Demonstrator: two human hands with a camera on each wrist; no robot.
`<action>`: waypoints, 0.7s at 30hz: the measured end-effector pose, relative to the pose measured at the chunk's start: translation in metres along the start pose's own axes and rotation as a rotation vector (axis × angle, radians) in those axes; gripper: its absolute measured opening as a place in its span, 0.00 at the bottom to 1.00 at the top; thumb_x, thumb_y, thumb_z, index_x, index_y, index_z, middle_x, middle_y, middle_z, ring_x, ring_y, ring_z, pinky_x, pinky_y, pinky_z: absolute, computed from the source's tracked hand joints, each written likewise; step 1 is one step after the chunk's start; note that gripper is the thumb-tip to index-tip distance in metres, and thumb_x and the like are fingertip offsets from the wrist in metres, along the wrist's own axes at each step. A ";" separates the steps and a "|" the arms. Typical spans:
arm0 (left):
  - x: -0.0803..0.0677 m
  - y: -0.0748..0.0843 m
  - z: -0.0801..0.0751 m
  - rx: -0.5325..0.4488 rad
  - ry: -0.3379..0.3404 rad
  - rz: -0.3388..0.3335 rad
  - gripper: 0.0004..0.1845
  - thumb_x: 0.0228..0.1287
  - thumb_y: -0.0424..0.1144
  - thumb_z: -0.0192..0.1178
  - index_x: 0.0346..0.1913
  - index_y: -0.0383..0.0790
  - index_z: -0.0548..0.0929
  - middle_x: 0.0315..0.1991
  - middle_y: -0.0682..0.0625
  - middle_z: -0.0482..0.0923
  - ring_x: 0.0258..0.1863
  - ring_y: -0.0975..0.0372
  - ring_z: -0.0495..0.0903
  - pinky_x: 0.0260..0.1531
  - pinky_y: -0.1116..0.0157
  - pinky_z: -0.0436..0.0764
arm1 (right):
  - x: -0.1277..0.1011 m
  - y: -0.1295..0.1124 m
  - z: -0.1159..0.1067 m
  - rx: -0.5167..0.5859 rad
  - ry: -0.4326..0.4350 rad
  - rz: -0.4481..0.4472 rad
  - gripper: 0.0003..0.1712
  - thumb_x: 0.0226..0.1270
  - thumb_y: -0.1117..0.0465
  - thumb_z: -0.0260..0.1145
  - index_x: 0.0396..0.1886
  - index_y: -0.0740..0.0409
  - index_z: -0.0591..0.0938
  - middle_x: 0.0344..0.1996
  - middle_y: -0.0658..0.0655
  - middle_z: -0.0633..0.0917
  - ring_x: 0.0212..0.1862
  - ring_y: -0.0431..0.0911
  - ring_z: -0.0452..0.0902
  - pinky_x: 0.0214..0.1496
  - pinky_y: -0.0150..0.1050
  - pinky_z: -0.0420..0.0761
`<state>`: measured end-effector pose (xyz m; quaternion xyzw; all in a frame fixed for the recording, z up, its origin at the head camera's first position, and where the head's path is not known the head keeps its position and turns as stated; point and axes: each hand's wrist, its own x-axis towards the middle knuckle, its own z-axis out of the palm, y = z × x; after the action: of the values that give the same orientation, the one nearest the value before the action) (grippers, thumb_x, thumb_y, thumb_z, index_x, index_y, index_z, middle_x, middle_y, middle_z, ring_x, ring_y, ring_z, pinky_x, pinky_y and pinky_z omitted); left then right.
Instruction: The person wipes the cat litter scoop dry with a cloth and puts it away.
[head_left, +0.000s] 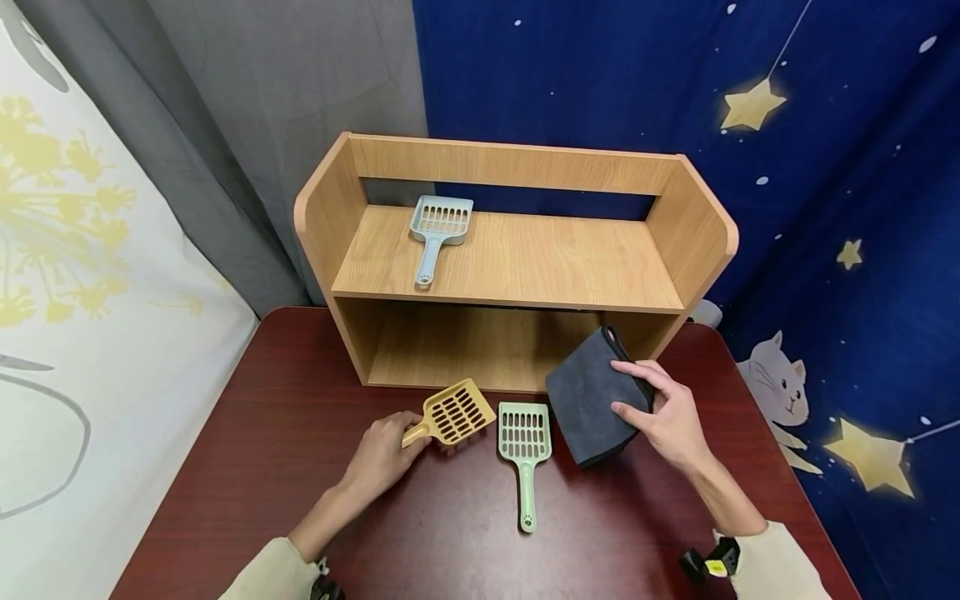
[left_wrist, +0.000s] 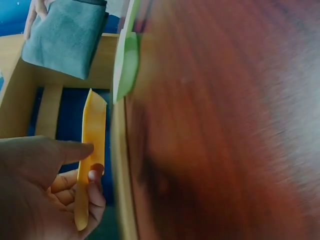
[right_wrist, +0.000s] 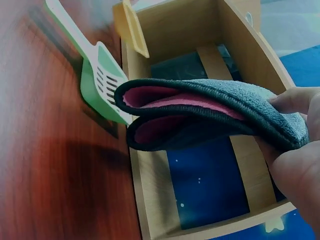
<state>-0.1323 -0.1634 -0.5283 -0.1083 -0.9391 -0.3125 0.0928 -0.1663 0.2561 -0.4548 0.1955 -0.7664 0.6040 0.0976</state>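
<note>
My left hand (head_left: 382, 454) grips a yellow litter scoop (head_left: 457, 412) by its handle, its slotted head pointing right in front of the shelf. In the left wrist view the yellow scoop (left_wrist: 93, 135) appears edge-on, thumb on one side and fingers curled round the other. My right hand (head_left: 671, 412) pinches a folded dark grey cloth (head_left: 596, 396) at its right edge. The right wrist view shows pink inner layers and a black border on that cloth (right_wrist: 210, 107). Between the hands a green litter scoop (head_left: 525, 450) lies on the table, handle toward me.
A two-tier wooden shelf (head_left: 510, 258) stands at the back of the dark red table (head_left: 435, 533). On its upper board, to the left, lies a light blue litter scoop (head_left: 438, 229). Grey and starry blue curtains (head_left: 585, 75) hang behind.
</note>
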 end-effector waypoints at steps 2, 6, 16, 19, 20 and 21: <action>0.005 0.004 -0.003 -0.004 -0.014 0.043 0.13 0.58 0.33 0.79 0.44 0.35 0.88 0.34 0.50 0.84 0.30 0.62 0.77 0.31 0.62 0.78 | 0.003 -0.002 -0.002 -0.020 -0.005 -0.014 0.33 0.54 0.83 0.75 0.62 0.69 0.84 0.54 0.60 0.81 0.52 0.42 0.80 0.51 0.27 0.82; 0.016 0.014 -0.011 -0.003 -0.057 0.129 0.13 0.60 0.35 0.79 0.45 0.38 0.89 0.35 0.53 0.83 0.30 0.65 0.74 0.32 0.65 0.75 | 0.009 -0.004 -0.005 -0.093 -0.023 -0.051 0.33 0.54 0.83 0.76 0.61 0.66 0.86 0.53 0.59 0.83 0.53 0.41 0.79 0.54 0.25 0.79; 0.036 0.038 -0.023 -0.011 -0.211 0.336 0.13 0.66 0.39 0.74 0.50 0.40 0.89 0.42 0.54 0.88 0.36 0.67 0.80 0.39 0.64 0.81 | 0.030 0.001 -0.002 -0.198 -0.125 -0.070 0.35 0.49 0.86 0.72 0.59 0.63 0.87 0.53 0.61 0.85 0.55 0.39 0.77 0.55 0.24 0.73; 0.042 0.045 -0.026 -0.007 -0.231 0.381 0.13 0.67 0.39 0.74 0.51 0.39 0.89 0.44 0.52 0.89 0.39 0.65 0.83 0.42 0.61 0.83 | 0.037 0.002 0.000 -0.205 -0.173 -0.091 0.35 0.51 0.85 0.73 0.59 0.60 0.88 0.53 0.58 0.85 0.55 0.39 0.77 0.57 0.25 0.73; 0.044 0.047 -0.026 -0.004 -0.233 0.395 0.13 0.68 0.39 0.74 0.51 0.39 0.89 0.45 0.52 0.89 0.40 0.65 0.84 0.43 0.60 0.84 | 0.040 0.002 0.001 -0.205 -0.189 -0.105 0.35 0.51 0.85 0.73 0.60 0.58 0.88 0.53 0.58 0.85 0.55 0.39 0.77 0.57 0.25 0.73; 0.046 0.049 -0.027 -0.001 -0.235 0.408 0.13 0.68 0.39 0.73 0.52 0.38 0.89 0.45 0.52 0.89 0.41 0.64 0.85 0.44 0.60 0.84 | 0.043 0.001 0.002 -0.205 -0.205 -0.123 0.35 0.51 0.85 0.73 0.59 0.58 0.88 0.52 0.57 0.86 0.56 0.40 0.77 0.57 0.26 0.74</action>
<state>-0.1611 -0.1352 -0.4683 -0.3317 -0.9019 -0.2730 0.0440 -0.2051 0.2462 -0.4401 0.2915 -0.8167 0.4923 0.0753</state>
